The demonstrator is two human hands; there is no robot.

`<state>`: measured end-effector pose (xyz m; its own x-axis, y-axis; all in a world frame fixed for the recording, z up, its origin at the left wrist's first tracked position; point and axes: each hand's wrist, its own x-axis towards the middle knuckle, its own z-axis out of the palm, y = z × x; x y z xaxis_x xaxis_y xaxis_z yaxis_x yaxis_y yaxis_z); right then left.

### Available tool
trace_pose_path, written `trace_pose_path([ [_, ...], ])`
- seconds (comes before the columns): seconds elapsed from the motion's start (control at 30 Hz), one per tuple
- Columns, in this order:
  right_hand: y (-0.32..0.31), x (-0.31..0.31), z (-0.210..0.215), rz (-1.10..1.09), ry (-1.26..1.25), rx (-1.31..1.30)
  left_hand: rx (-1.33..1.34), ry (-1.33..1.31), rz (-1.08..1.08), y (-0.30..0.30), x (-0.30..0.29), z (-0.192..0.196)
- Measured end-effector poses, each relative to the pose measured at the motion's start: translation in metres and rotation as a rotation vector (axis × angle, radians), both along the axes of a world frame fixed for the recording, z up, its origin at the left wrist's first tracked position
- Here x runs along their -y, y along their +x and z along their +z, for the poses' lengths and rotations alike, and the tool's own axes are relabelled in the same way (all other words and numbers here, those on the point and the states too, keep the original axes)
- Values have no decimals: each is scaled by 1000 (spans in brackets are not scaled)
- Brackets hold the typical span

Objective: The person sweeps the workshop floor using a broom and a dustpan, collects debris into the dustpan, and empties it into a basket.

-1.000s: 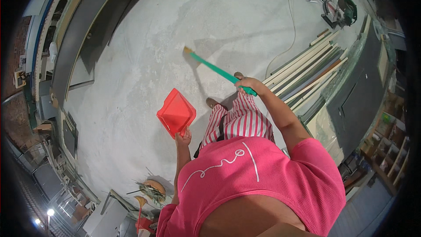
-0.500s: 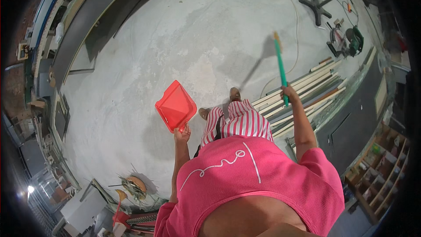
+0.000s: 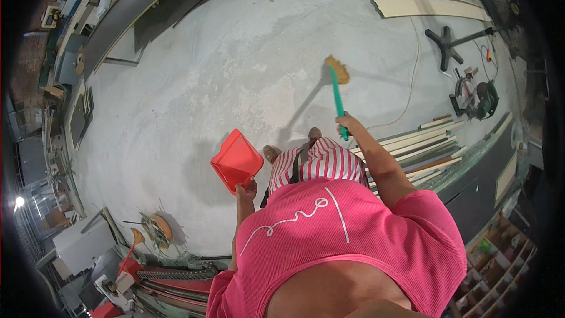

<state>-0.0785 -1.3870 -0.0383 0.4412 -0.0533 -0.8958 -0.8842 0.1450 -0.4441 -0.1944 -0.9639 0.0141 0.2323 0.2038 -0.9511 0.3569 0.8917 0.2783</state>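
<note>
Right hand (image 3: 347,122) wrapped around the green handle of a tan-bristled brush (image 3: 336,85), left hand (image 3: 246,189) gripping a red dustpan (image 3: 236,158), a person stands on a pale concrete floor (image 3: 176,112).

Fingers of the right hand are curled closed near the handle's end, the brush reaching forward with its bristles away from the body; whether they touch the floor cannot be told. Left-hand fingers are closed at the dustpan's near end, the pan tilted out to the left of the striped trousers (image 3: 332,164). Long strips (image 3: 418,148) lie stacked at right, with a green-and-black power saw (image 3: 484,100), a black cross-shaped base (image 3: 445,47) and a cream panel (image 3: 429,7) beyond.
</note>
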Motion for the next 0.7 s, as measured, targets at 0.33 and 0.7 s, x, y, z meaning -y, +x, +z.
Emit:
trace_pose_path([
  [0.33, 13, 18, 59, -23, 575, -26, 6, -2, 17, -20, 7, -17],
  [0.7, -93, 76, 73, -147, 211, 26, -11, -44, 15, -16, -1, -30],
])
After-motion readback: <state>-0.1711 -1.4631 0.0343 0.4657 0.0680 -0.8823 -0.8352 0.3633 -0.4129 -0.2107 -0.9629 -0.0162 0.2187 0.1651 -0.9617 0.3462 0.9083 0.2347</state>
